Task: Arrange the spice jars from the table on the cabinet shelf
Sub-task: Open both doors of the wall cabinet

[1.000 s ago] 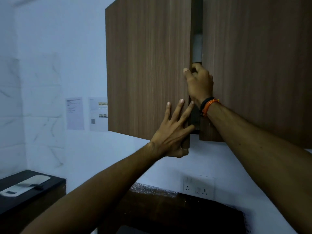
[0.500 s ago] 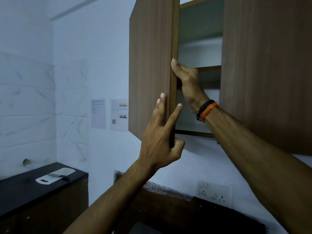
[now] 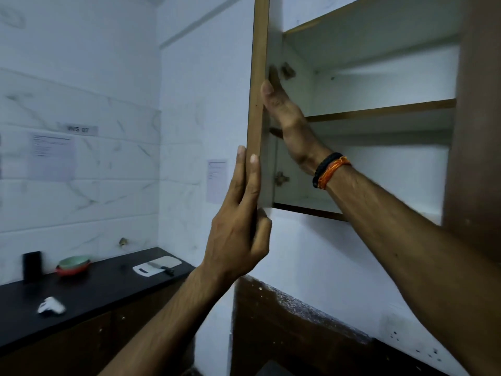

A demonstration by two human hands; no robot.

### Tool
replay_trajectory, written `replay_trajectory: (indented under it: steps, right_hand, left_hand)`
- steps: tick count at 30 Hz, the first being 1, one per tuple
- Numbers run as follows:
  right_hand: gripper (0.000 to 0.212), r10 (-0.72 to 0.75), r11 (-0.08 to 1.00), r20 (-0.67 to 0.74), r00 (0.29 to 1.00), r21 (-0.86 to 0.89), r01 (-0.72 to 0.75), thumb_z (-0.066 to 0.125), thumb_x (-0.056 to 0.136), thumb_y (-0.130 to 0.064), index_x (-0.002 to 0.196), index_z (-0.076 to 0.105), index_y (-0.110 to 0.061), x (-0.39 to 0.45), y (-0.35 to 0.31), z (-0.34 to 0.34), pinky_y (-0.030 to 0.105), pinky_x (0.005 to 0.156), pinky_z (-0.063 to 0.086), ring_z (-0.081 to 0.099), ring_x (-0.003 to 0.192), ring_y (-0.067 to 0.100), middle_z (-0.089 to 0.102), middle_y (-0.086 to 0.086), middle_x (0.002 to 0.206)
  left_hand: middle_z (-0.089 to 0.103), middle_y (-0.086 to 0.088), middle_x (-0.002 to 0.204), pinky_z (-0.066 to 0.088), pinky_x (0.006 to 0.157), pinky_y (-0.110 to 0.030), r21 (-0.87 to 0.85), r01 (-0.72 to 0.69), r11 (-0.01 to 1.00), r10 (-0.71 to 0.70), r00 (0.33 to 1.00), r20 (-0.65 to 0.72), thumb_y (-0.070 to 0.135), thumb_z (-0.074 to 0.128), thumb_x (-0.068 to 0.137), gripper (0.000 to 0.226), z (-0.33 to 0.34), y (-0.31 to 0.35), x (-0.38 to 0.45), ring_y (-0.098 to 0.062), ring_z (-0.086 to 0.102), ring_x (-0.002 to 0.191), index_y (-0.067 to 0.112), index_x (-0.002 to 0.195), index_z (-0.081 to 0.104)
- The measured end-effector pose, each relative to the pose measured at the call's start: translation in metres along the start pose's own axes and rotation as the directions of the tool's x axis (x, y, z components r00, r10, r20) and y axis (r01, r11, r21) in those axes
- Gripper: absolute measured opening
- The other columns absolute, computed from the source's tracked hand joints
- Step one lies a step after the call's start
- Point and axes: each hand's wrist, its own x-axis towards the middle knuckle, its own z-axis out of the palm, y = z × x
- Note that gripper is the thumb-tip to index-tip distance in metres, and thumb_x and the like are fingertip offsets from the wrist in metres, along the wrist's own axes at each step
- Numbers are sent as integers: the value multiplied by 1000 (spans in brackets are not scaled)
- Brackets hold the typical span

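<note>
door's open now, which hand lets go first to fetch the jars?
Probably the right hand: it only rests flat against the inner face of the cabinet door. The left hand grips the door's lower edge and can steady it. No jars are in view.

Dim bluish indoor light, soft shadows inside the cabinet (image 3: 379, 109), slight motion blur, wide-angle bending at edges

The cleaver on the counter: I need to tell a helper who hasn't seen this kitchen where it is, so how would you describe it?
Find the black countertop along the marble-tiled wall, left of the open cabinet door. At its far right end lies a white cutting board. The cleaver rests on that board: the only broad blade with a dark handle there, unlike the stacked bowls farther left.
</note>
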Motion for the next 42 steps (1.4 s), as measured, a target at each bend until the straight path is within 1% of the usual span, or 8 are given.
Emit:
replay_trajectory:
  steps: [4,8,11,16,26,33,37,42]
  right_hand:
    - [70,-54,996,-14,998,-67,53,30,105,-57,162,-3,-32,17,3,40,36,126,1,-5,156,9,-9,-7,170]
    - [72,-102,963,51,993,-245,112,31,106,-55,161,-8,-32,30,10,73,47,128,3,-14,156,19,-16,-2,170]
    - [72,-109,913,105,988,-384,142,35,106,-51,161,-8,-32,43,15,94,52,127,10,-12,157,24,-17,1,169]
    - [77,-99,828,156,983,-535,168,45,104,-45,161,-4,-35,66,29,127,55,123,18,-6,157,33,-16,3,170]
    - [75,-136,687,124,983,-703,184,50,100,-36,162,10,-26,90,68,176,57,114,37,5,157,30,-2,7,171]
    - [75,-206,632,109,972,-743,218,46,100,-35,163,7,-24,94,86,178,54,114,36,6,158,29,-1,7,171]
    - [75,-187,611,148,971,-757,233,44,102,-35,163,1,-24,95,92,178,54,117,34,1,158,27,-8,6,171]
    - [79,-125,611,172,977,-763,213,48,101,-32,163,-1,-25,89,95,170,54,117,35,-1,158,26,-11,3,171]
  left_hand:
    - [7,-7,169,55,74,-20,80,16,997,-9,997,-83,-1,44,91,74,-26,-31,-4,2,31,144,3,158,15]
    - [17,-17,165,26,107,-2,127,101,987,-79,982,-170,-4,41,93,68,-42,-59,-6,-13,21,152,-2,156,18]
    - [26,-22,158,23,101,5,185,148,972,-104,969,-226,0,40,94,64,-56,-84,-6,13,30,134,-5,155,21]
    - [23,-18,161,39,95,-11,268,202,942,-145,965,-220,4,42,98,64,-72,-139,-9,-20,35,141,-2,156,18]
    - [-3,-31,163,52,97,-44,497,161,853,-170,985,-28,2,35,91,70,-83,-213,-18,-44,9,152,-6,155,10]
    - [8,-33,161,16,120,-62,684,31,729,-38,999,-4,7,30,98,59,-74,-237,-18,-45,3,152,-10,153,19]
    - [10,-31,162,13,122,-60,728,-4,686,-19,1000,24,8,14,101,56,-75,-245,-20,-43,4,153,-11,153,17]
    - [13,-33,161,13,124,-55,722,-12,692,-6,1000,22,9,20,104,52,-73,-244,-20,-44,6,152,-12,152,18]
